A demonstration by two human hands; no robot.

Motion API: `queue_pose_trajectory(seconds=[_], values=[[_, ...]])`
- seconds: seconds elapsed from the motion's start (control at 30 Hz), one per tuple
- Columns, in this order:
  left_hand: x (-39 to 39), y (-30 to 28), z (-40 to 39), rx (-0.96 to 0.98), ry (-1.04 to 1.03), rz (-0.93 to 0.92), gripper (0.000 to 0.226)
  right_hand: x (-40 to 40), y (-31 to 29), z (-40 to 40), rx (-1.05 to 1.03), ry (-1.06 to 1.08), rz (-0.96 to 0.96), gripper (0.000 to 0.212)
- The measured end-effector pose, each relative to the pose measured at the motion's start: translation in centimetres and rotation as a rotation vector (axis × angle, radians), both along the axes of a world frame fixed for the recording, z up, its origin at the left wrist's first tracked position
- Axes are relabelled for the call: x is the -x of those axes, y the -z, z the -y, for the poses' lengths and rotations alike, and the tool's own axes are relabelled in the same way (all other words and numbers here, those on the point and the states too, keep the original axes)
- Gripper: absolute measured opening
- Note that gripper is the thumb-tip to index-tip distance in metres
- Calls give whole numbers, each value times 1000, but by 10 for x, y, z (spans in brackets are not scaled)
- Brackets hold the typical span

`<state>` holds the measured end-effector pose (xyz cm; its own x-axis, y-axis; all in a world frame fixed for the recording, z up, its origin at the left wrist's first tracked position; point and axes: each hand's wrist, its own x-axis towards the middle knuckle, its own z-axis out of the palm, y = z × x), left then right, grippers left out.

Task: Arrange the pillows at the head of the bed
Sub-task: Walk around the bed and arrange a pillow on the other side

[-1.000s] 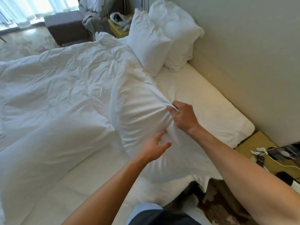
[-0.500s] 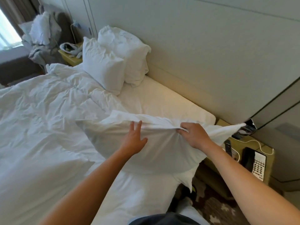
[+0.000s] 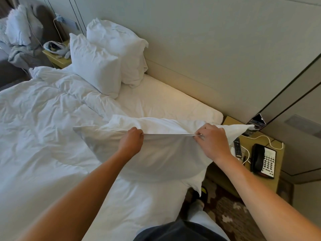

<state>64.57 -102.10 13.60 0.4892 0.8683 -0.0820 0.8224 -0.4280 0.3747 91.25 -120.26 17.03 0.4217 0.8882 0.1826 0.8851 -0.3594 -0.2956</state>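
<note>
Pale panelled wall (image 3: pixel 217 40); yellowish nightstand (image 3: pixel 276 173) holding a telephone (image 3: pixel 264 158); patterned carpet (image 3: pixel 227 213), possibly floral.

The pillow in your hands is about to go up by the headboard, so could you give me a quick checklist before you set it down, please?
1. Left hand grips the held pillow: ok.
2. Right hand grips it: ok.
3. Bare sheet by the headboard is free: ok.
4. Two standing pillows leave space beside them: ok.
5. Pillow corner over the nightstand clears the remote: cannot tell.
</note>
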Motion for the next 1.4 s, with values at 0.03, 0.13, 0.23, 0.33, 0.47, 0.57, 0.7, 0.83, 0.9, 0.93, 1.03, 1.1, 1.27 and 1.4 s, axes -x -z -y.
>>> queue_pose_trajectory(seconds=[0.03, 0.13, 0.23, 0.33, 0.47, 0.57, 0.7, 0.83, 0.9, 0.93, 1.03, 1.1, 1.27, 1.4], values=[[2, -1, -1, -14, 2, 22, 30, 1, 2, 0, -20, 25, 2, 13], [7, -3, -5, -63, 15, 100, 26, 5, 8, -1, -75, 78, -79, 18], [12, -7, -7, -72, 11, 157, 23, 9, 15, -2, -31, 35, -322, 26], [17, -5, -10, -54, 21, 164, 23, 8, 20, 0, -21, 8, -407, 28], [20, 2, -18, -2, 30, 113, 27, 2, 25, 0, -42, -21, -336, 23], [22, 7, -23, 46, 19, 49, 29, -1, 27, 1, -41, -30, -306, 22], [23, 16, -32, 82, -30, -16, 33, -3, 31, 4, 0, -26, -253, 22], [23, 18, -34, 57, -43, -51, 26, -14, 42, 1, 31, -24, -215, 26], [26, 16, -35, 48, -51, -46, 26, -22, 51, 0, 67, -16, -236, 25], [27, 15, -35, 44, -59, -40, 26, -27, 56, -1, 97, -3, -258, 24], [33, 12, -39, 11, -64, -25, 26, -38, 69, -6, 147, 4, -278, 25], [37, 10, -41, -5, -65, -12, 25, -41, 72, -11, 135, -28, -282, 22], [37, 10, -46, 50, -61, 10, 23, -38, 73, -15, 52, -27, -368, 16], [31, 16, -51, 103, -44, -31, 23, -35, 71, -16, 51, -5, -396, 15]])
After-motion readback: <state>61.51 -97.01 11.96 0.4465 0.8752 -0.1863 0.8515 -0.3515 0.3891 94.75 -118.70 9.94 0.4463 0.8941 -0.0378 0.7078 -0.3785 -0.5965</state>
